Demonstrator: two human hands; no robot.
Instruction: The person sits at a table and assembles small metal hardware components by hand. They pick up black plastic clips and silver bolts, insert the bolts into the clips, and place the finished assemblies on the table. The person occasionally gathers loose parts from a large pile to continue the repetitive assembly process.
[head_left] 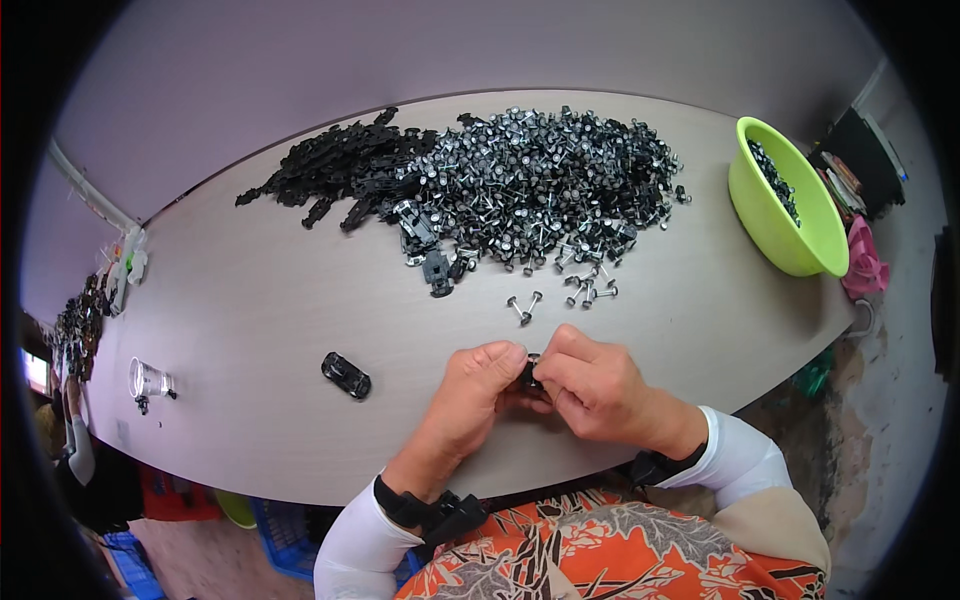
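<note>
My left hand is closed around a small dark toy car part, its thumb along the top. Over the same part, the fingers of my right hand pinch together, hiding most of it and whatever else they hold. Just beyond my hands lie a few loose wheel axles, metal rods with black wheels at the ends. A black toy car rests on the table to the left of my hands.
A big heap of wheel axles covers the table's far middle, with a pile of black toy car bases to its left. At the right edge stands a lime-green basin with dark parts inside. A clear plastic cup is far left, near another person's arm.
</note>
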